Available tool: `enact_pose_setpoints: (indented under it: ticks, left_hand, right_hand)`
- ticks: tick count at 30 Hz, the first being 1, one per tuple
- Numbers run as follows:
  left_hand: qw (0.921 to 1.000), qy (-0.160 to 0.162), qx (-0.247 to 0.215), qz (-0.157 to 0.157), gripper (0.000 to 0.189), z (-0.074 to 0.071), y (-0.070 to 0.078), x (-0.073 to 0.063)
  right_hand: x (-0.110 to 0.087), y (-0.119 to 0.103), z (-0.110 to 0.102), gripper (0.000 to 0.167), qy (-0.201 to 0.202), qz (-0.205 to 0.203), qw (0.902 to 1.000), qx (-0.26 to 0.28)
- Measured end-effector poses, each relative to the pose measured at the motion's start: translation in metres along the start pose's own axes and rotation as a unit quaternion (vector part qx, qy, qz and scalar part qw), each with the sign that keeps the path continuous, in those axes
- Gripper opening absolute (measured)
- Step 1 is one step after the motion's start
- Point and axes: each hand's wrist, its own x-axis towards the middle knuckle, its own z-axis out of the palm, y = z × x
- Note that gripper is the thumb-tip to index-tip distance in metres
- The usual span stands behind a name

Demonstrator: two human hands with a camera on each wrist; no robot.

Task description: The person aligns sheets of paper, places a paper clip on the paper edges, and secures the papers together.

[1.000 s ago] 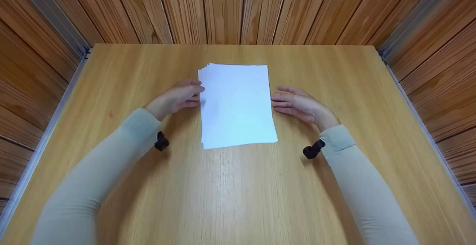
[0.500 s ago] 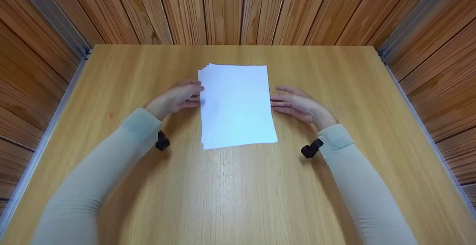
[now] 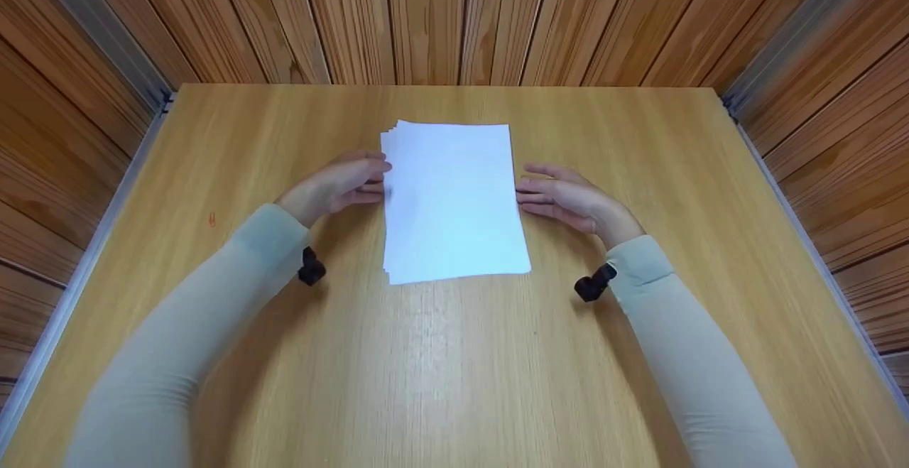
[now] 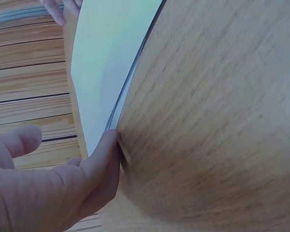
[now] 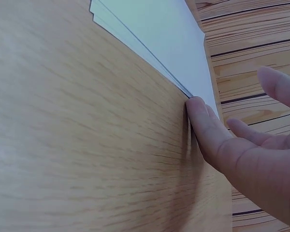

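A stack of white paper sheets [image 3: 454, 202] lies on the wooden table, its upper left and lower left corners slightly fanned. At its left edge is my left hand [image 3: 348, 182], fingertips against the side of the sheets. My right hand [image 3: 564, 197] touches the opposite long edge with its fingertips. In the left wrist view, a fingertip of the left hand [image 4: 58, 188] presses on the paper edge, the thumb held apart. The right wrist view has the right hand [image 5: 261, 154] with straight fingers at the edge of the uneven sheets [image 5: 169, 43].
A small red paper clip [image 3: 211, 219] lies on the table [image 3: 454, 383] to the left of the left forearm. Wood-plank walls [image 3: 426, 20] stand behind the table and along both sides. Each wrist carries a small black camera [image 3: 311, 267].
The left edge of the stack has shifted slightly to the right with the left hand. My right hand has moved very slightly left, staying at the right edge.
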Motion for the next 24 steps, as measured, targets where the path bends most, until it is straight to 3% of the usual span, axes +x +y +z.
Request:
enact_pose_setpoints:
  ticks: [24]
  left_hand:
    - [0.9999,0.007,-0.009,-0.001,0.064,0.0045,0.0021,0.0054]
  right_hand:
    - [0.0004,-0.0007,0.0021,0.069,-0.004,-0.001,1.0,-0.002]
